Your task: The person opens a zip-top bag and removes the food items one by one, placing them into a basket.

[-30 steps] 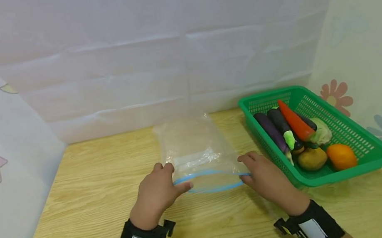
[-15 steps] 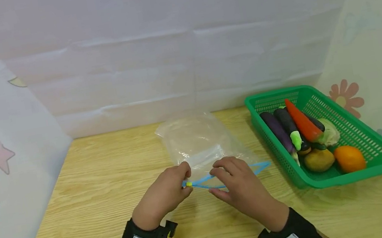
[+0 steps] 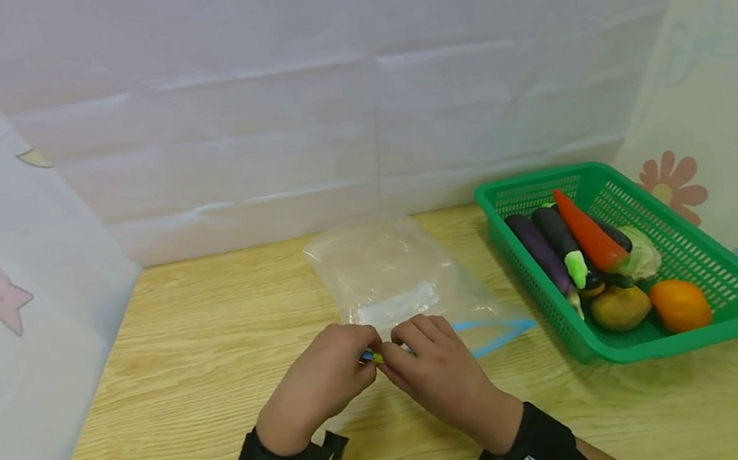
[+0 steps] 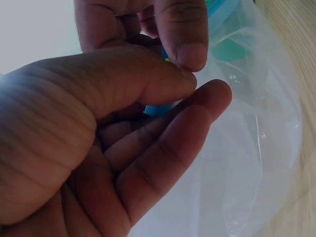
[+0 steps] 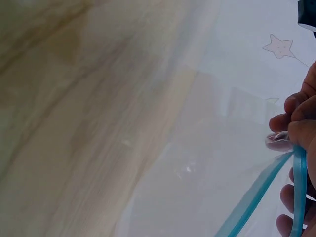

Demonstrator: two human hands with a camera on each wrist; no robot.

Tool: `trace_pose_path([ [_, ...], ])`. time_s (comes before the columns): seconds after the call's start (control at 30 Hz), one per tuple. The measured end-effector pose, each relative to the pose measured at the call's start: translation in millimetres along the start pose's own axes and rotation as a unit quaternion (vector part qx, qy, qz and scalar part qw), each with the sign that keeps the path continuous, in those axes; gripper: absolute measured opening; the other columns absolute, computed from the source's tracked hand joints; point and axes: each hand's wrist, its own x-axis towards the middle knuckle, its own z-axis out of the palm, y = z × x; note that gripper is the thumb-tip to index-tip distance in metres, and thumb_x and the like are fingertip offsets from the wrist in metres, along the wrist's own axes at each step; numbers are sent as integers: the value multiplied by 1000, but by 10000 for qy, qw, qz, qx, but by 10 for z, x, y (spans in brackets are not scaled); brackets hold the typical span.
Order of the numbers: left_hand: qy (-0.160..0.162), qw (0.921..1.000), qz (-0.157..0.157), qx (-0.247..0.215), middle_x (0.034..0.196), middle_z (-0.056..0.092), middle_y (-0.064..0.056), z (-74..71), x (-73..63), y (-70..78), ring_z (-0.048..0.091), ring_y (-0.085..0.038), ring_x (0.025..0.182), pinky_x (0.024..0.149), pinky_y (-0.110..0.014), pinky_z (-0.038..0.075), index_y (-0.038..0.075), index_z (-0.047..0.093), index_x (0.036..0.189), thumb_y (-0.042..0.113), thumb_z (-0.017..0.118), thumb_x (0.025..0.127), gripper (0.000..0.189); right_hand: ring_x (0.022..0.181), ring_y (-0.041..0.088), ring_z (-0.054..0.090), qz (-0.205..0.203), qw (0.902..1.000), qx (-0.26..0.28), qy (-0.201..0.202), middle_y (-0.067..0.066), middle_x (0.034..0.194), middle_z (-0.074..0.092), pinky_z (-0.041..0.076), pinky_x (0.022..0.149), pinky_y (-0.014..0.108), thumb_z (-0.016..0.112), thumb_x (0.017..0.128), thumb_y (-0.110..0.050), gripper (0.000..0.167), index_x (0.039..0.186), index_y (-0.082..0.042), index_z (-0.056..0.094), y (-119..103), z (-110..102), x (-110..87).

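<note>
A clear plastic zip bag (image 3: 394, 274) lies flat on the wooden table, its blue-edged mouth (image 3: 504, 336) toward me. My left hand (image 3: 321, 383) pinches the left corner of that mouth; in the left wrist view a bit of blue corner (image 4: 157, 109) pokes out under the thumb. Right beside it, my right hand (image 3: 441, 377) pinches the zip at the small yellow slider (image 3: 377, 358), thumb and fingertips nearly meeting the left ones. Toward the right end the two blue strips (image 5: 261, 197) stand apart. Fingers hide most of the slider.
To the right stands a green plastic basket (image 3: 688, 343) holding several eggplants (image 3: 536, 247), a red carrot-shaped vegetable (image 3: 589, 230), a cabbage (image 3: 640, 254), a potato-like brown item (image 3: 620, 308) and an orange (image 3: 680, 305). White sheets (image 3: 348, 103) enclose the table (image 3: 196, 332).
My right hand has left the right end of the bag's mouth and come left to the slider. My left hand now pinches the left corner. The mouth has narrowed.
</note>
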Motion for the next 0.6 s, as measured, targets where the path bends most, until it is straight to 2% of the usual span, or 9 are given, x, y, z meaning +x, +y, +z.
trace_pose_path([
  [0.07,22,10000,44,15,85,69,-1,-16,-6,20,50,-8,65,61,-23,46,7,70,91,-8,66,84,17,81,22,52,-21,10000,12,79,2,88,52,45,73,38,63,98,-21,12,89,-14,61,5,2,-8],
  [0.17,126,9996,129,213,79,67,-1,-13,-8,29,50,-6,63,60,-22,46,7,70,85,-8,66,85,15,80,21,51,-148,9997,-54,165,2,87,53,44,74,38,41,105,-21,28,88,-14,61,18,11,-17],
  [0.27,240,9990,55,373,72,64,1,-14,-17,3,49,-5,60,59,-22,46,8,69,78,-6,67,87,17,82,23,52,-295,9993,-174,117,3,88,54,44,76,39,36,105,-20,31,86,-14,59,56,4,-32],
  [0.33,294,9987,-147,378,70,61,2,-51,-45,-38,46,-5,58,58,-23,45,9,67,76,-5,67,88,20,84,24,52,-300,9992,-246,25,3,90,54,44,78,40,36,105,-20,29,85,-14,57,116,-16,-69],
  [0.43,432,9963,-652,344,68,56,3,-158,-114,-149,41,-7,56,57,-26,43,11,64,74,-5,64,91,24,86,26,53,-152,9993,-321,-92,4,90,53,44,79,43,35,106,-20,29,84,-13,53,256,-75,-178],
  [0.6,716,9840,-1553,509,69,56,0,-363,-283,-370,43,-13,57,58,-31,43,8,65,77,-6,62,92,21,84,28,53,155,9991,-368,-161,5,87,52,44,78,46,32,106,-22,33,82,-12,53,504,-191,-423],
])
